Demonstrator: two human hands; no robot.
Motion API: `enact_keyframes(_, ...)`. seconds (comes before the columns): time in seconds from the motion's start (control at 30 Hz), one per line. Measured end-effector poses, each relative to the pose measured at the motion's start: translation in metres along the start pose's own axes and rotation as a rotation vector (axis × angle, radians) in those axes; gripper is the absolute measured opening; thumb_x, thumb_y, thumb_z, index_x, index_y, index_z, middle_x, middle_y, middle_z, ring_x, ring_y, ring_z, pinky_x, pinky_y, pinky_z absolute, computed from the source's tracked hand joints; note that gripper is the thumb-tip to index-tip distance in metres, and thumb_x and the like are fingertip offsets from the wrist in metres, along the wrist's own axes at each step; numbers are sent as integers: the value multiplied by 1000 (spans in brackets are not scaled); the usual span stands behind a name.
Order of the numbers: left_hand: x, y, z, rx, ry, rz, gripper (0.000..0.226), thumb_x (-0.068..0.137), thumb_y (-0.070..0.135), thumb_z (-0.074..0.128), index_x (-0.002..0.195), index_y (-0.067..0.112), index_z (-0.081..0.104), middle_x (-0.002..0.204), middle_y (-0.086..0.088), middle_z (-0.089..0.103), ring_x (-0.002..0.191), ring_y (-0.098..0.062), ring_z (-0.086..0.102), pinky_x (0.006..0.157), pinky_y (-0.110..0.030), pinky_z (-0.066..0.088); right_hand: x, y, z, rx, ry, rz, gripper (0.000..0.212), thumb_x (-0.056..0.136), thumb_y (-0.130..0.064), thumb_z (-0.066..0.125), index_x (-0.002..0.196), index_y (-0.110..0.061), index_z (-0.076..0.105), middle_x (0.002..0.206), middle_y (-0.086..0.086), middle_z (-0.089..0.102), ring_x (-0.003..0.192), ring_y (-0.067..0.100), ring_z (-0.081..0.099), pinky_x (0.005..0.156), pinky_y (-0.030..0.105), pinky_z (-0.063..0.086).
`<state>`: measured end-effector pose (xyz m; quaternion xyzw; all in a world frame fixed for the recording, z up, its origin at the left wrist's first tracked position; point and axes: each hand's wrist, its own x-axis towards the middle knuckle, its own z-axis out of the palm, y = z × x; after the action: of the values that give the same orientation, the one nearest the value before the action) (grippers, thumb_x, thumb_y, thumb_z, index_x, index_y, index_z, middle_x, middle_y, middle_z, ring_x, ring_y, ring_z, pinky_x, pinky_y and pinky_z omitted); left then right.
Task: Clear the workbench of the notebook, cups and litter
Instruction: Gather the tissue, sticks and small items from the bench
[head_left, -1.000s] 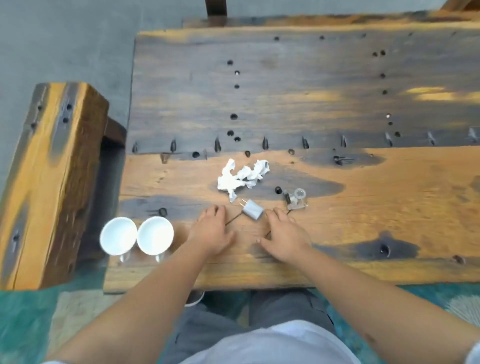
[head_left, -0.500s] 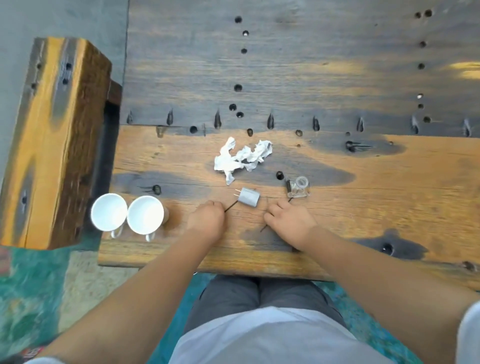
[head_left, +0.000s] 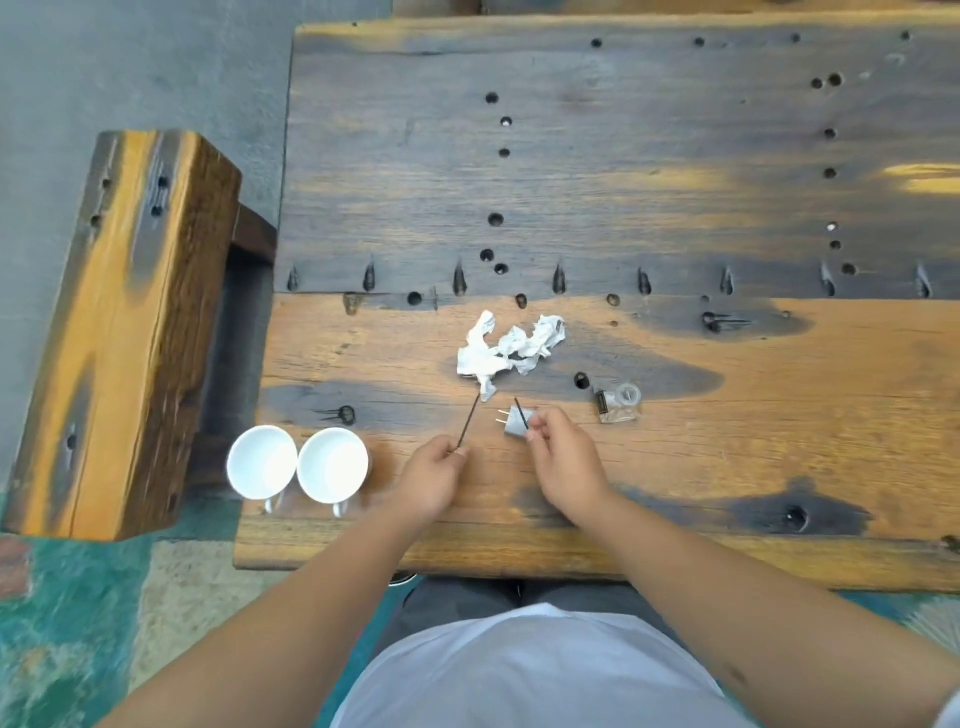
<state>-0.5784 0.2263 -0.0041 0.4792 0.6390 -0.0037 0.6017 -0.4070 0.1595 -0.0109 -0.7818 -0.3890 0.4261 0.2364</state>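
Fingers (head_left: 462, 452) of the left hand (head_left: 428, 480) are pinching the near end of a thin dark stick (head_left: 469, 427); the right hand (head_left: 563, 462) is pinching a second stick (head_left: 521, 414) lying over a small grey plug (head_left: 515, 422). Crumpled white paper (head_left: 506, 349) is lying just beyond on the tabletop (head_left: 727, 441), two white cups (head_left: 296, 464) are sitting at the near left edge, and a small clear bottle (head_left: 619, 404) is resting to the right. No notebook is showing. Gathering both sticks into one hand would likely be freeing the other for the paper.
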Motion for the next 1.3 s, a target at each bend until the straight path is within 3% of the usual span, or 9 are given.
enact_keyframes(0.1,-2,24,12,-58,-117,74,22,97,30,55,77,23,60,69,8,59,62,-10,49,57,-28,37,8,-21,9,276,34,171,16,97,-17,55,111,-24,58,84,-9,64,79,7,60,67,22,43)
enact_keyframes(0.2,3,45,19,-92,-207,129,17,100,25,51,84,21,56,68,5,59,56,-3,50,51,-18,37,20,-35,7,453,69,265,9,94,-12,59,93,-20,63,84,-1,67,73,15,63,65,27,52)
enact_keyframes(0.37,29,62,9,45,-242,213,17,99,14,52,83,18,58,74,-3,56,74,-19,50,70,-31,37,40,-41,-5,481,104,279,19,92,-22,61,73,-23,63,70,-6,64,71,15,61,71,35,48)
enact_keyframes(0.5,56,75,1,238,45,298,14,99,20,47,87,19,54,77,1,58,78,-22,54,65,-32,34,50,-27,-9,64,74,172,13,93,-36,60,98,-25,61,98,-7,63,91,15,60,69,24,40)
enact_keyframes(0.6,79,88,1,564,163,561,12,96,28,47,91,17,47,90,-6,58,87,-28,53,70,-36,36,47,-8,-4,-472,-102,-64,57,86,-48,61,135,-26,42,128,2,48,117,24,45,87,37,39)
enact_keyframes(0.7,106,100,10,887,162,757,29,92,37,51,103,11,50,104,-15,58,99,-33,51,86,-45,44,43,6,2,-742,-206,-250,62,83,-52,64,135,-33,37,125,4,43,114,27,43,83,40,40)
enact_keyframes(0.97,151,70,40,1184,85,962,65,90,55,50,147,29,30,141,-8,39,118,-30,39,92,-48,34,37,22,3,-601,-122,-141,47,86,-36,60,128,-28,42,120,5,46,112,27,46,79,42,50)
enact_keyframes(1.17,151,63,33,1120,107,1077,35,92,34,59,125,22,57,105,-13,60,91,-35,57,74,-45,44,15,29,-16,-430,-105,-72,40,80,-25,61,114,-26,41,116,-1,42,89,24,56,65,35,45)
enact_keyframes(1.3,142,73,27,964,-42,858,26,94,25,55,118,14,58,112,-12,61,98,-38,61,76,-46,53,5,25,-33,-425,-30,-49,34,76,-28,60,104,-29,41,111,-6,47,87,22,55,63,33,38)
